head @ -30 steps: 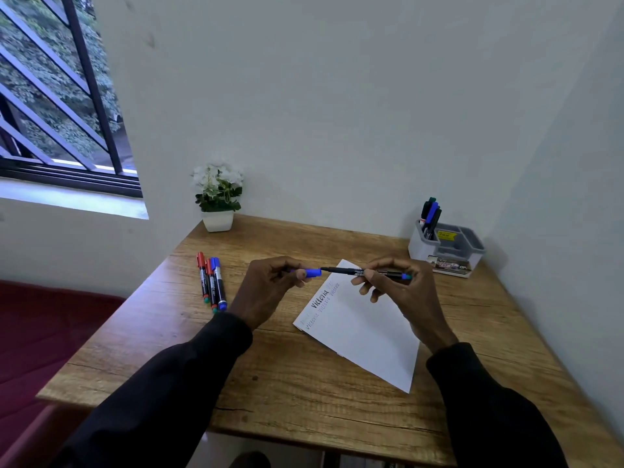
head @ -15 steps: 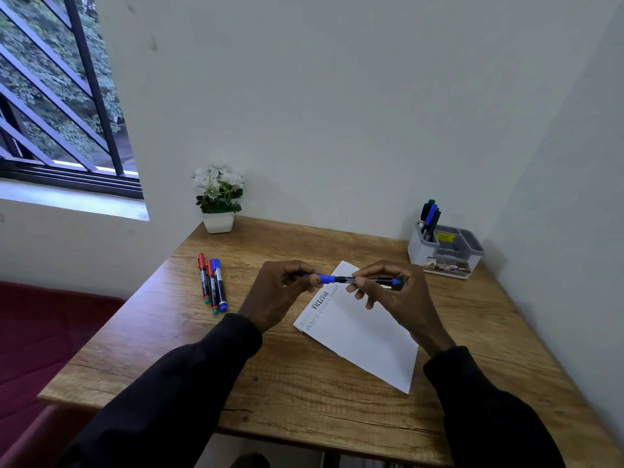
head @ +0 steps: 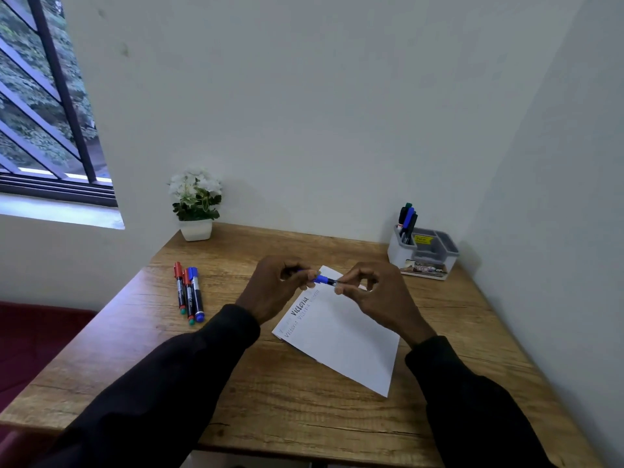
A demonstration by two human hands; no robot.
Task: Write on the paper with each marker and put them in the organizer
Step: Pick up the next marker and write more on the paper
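A blue marker (head: 325,281) is held level above the far corner of the white paper (head: 341,336). My left hand (head: 275,288) pinches its blue cap end, and my right hand (head: 374,296) grips the black barrel. The cap sits on the barrel. The paper carries lines of handwriting near its left edge. Three more markers (head: 189,293), two red and one blue, lie side by side on the table's left part. The grey organizer (head: 426,249) stands at the far right corner with several markers (head: 408,219) upright in its left compartment.
A white pot with white flowers (head: 196,204) stands at the table's far left corner. The wooden table (head: 304,410) meets walls at the back and right. A barred window (head: 44,106) is at the left, a dark red seat (head: 27,336) below it.
My hands have come together. The blue cap, apart from the marker a second ago, now sits pushed onto the barrel.
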